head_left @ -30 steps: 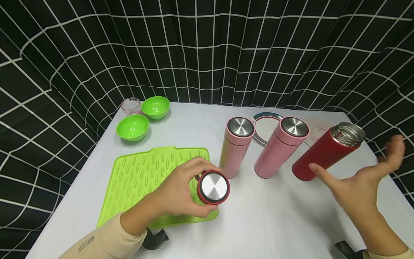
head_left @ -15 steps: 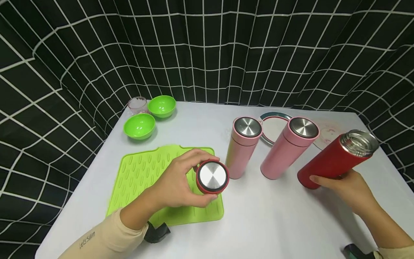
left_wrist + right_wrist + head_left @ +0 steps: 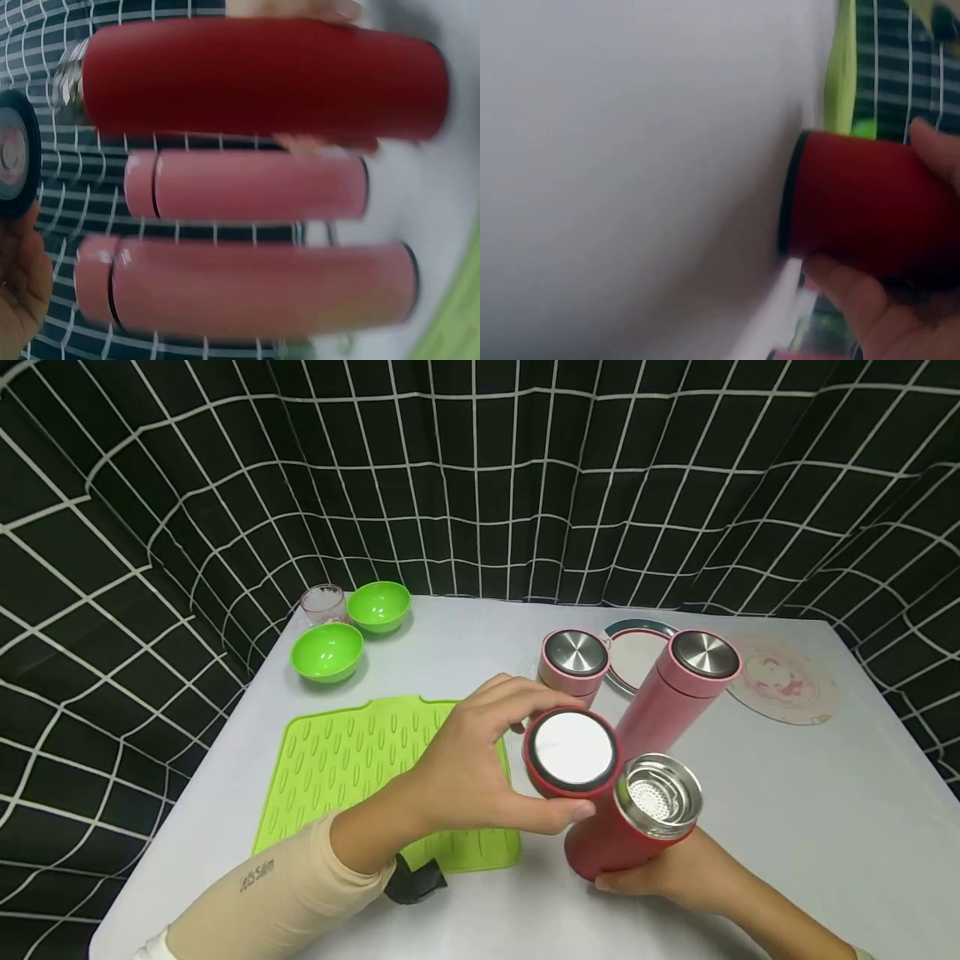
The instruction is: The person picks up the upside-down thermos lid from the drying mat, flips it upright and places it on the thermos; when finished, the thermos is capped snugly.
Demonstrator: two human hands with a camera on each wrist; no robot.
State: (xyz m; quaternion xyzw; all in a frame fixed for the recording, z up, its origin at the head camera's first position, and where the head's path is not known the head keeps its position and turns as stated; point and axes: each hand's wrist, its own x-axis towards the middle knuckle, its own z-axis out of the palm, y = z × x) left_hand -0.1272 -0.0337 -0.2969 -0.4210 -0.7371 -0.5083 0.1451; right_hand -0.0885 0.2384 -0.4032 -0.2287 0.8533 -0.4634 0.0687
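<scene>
- Red flask [image 3: 609,843] beside the red lid [image 3: 573,750], nearer than the pink bottles [image 3: 647,722]: stiff, probably metal, fairly weighty, perhaps slick; best wrapped round its body.
- Lid looks light and rigid; the rim's the place.
- Hands: left hand [image 3: 472,768] pinches that rim, thumb opposite fingers; right hand [image 3: 671,878] grips the flask low, mouth uncovered.
- Touching the desk [image 3: 787,810]? Can't tell.

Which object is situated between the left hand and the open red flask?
In the head view, the silver-topped red lid lies between the left hand and the open red flask.
</scene>
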